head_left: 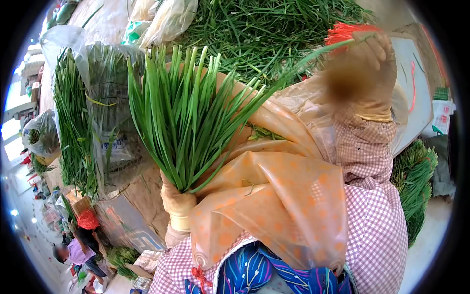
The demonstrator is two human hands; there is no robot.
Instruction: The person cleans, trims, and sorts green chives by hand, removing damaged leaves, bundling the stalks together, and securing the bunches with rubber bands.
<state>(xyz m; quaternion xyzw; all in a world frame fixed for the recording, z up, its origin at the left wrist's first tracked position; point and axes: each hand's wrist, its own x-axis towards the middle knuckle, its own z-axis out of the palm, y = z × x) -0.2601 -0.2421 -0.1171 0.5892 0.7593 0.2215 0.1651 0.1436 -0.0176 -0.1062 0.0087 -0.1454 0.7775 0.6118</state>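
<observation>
My left hand point(177, 200), in a tan glove, grips the narrow end of a bunch of garlic chives point(183, 117). The cut pale ends of the stalks fan out away from me. At the upper right, my gloved right hand point(370, 55) has its fingers curled beside a bundle of red ties point(346, 32). One long chive leaf point(313, 58) stretches from the bunch to these fingers and seems pinched there. A brown blur covers part of the area below the fingers. An orange-spotted plastic apron point(274, 196) lies over my lap, under the bunch.
Loose chives point(254, 34) are heaped at the top. Bagged chives point(73, 117) stand at left, beside a clear plastic bag point(115, 108). More green bundles point(416, 181) lie at right, below a pale board point(411, 83). Another person point(81, 252) is at lower left.
</observation>
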